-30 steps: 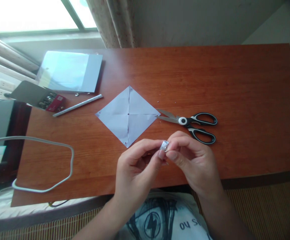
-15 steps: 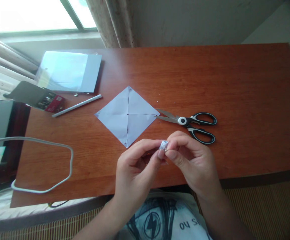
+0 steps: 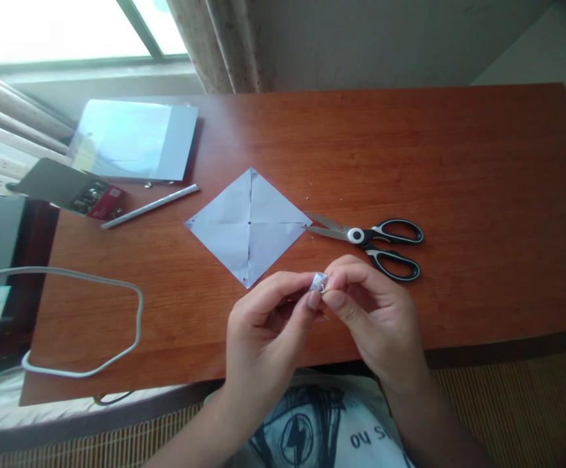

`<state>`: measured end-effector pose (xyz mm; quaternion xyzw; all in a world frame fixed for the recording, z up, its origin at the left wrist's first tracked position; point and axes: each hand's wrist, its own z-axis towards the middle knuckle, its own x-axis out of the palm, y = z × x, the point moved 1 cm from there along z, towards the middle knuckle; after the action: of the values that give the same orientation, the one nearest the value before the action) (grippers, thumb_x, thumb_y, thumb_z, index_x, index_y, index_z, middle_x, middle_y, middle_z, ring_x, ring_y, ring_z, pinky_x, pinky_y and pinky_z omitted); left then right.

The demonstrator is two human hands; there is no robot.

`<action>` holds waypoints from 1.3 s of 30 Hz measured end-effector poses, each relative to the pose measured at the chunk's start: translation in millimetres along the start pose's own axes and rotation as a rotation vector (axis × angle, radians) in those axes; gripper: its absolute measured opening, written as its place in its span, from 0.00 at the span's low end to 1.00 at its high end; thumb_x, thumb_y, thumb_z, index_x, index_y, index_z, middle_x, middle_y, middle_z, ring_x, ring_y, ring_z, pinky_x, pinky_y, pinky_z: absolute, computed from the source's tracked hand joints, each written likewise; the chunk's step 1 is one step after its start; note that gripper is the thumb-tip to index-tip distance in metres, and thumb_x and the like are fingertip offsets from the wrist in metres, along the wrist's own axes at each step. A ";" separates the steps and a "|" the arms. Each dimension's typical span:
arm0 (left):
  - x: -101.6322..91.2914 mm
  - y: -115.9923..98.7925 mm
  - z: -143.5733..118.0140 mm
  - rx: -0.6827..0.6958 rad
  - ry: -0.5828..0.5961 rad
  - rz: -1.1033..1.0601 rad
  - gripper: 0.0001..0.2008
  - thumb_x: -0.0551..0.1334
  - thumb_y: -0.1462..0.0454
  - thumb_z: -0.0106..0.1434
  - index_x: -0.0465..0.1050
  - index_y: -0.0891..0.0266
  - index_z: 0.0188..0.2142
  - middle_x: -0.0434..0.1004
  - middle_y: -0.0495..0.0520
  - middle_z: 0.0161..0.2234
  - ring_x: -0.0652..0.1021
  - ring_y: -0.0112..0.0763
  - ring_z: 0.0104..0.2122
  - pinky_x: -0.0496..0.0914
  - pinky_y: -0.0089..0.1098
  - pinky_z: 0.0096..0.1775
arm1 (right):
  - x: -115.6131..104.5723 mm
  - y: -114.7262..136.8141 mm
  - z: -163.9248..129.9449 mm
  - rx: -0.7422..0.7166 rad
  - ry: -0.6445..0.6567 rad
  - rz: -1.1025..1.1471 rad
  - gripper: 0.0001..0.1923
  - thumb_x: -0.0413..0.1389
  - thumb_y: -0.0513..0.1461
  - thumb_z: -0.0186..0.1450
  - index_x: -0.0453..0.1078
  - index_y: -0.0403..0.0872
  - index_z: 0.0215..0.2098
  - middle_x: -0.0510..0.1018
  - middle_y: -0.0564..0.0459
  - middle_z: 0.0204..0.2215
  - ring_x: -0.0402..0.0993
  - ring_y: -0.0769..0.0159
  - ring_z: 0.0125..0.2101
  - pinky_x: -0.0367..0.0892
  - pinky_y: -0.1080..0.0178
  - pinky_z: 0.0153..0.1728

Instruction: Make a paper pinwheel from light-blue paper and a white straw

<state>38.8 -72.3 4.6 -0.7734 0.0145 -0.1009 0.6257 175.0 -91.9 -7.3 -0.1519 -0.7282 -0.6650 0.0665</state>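
My left hand (image 3: 266, 331) is closed in a pinch on a small folded piece of white paper (image 3: 318, 282) above the table's near side. Against the right edge of that piece, my right hand (image 3: 378, 312) pinches something thin and shiny; its kind is too small to tell and the fingers hide most of it. Beyond the hands lies a white paper square (image 3: 224, 224), turned like a diamond, with creases, a dark dot at its middle and small holes at its corners. Scissors (image 3: 356, 236) lie with blades parted, the tips at the square's right corner.
A thin silvery-white rolled stick (image 3: 151, 206) lies at the left by an open small box (image 3: 100, 198) of metal bits. Behind it is a clear-covered pad (image 3: 178, 143). A white cable (image 3: 139, 312) loops over the table's (image 3: 483, 227) left end. Tiny bits lie near the scissors.
Both hands keep nearly the same pose, with the folded paper shifted very slightly left. Nothing on the table has moved.
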 end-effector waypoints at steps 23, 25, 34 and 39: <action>0.0 1.4 -0.4 0.111 -0.007 0.071 0.06 0.68 0.69 0.64 0.83 0.59 0.40 0.81 0.53 0.34 0.80 0.30 0.32 0.77 0.26 0.33 | 1.1 -0.2 1.0 0.019 -0.005 -0.031 0.04 0.62 0.37 0.70 0.73 0.50 0.35 0.71 0.56 0.33 0.72 0.69 0.33 0.74 0.67 0.34; -0.5 2.4 -0.5 0.125 0.003 0.070 0.07 0.68 0.70 0.64 0.83 0.58 0.40 0.81 0.52 0.34 0.80 0.30 0.33 0.76 0.26 0.33 | 1.5 0.4 1.0 0.024 -0.004 -0.026 0.05 0.61 0.37 0.70 0.73 0.49 0.35 0.71 0.57 0.33 0.72 0.70 0.33 0.73 0.68 0.34; -1.4 4.5 -1.0 0.157 0.019 0.108 0.09 0.68 0.71 0.63 0.83 0.58 0.42 0.81 0.53 0.34 0.80 0.29 0.33 0.78 0.26 0.34 | 2.0 0.7 -1.3 0.019 -0.035 -0.080 0.06 0.61 0.38 0.70 0.71 0.49 0.34 0.70 0.57 0.32 0.69 0.70 0.32 0.70 0.68 0.33; 0.7 6.1 -4.4 0.121 -0.063 0.080 0.10 0.70 0.69 0.63 0.80 0.59 0.44 0.83 0.53 0.37 0.82 0.30 0.34 0.80 0.26 0.37 | -1.3 -1.0 -1.2 -0.020 -0.021 -0.097 0.05 0.63 0.39 0.69 0.73 0.50 0.34 0.72 0.56 0.31 0.71 0.67 0.33 0.70 0.65 0.36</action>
<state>39.4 -78.0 -0.4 -0.7359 0.0198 -0.0522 0.6748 175.8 -93.4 -8.5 -0.1243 -0.7286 -0.6731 0.0251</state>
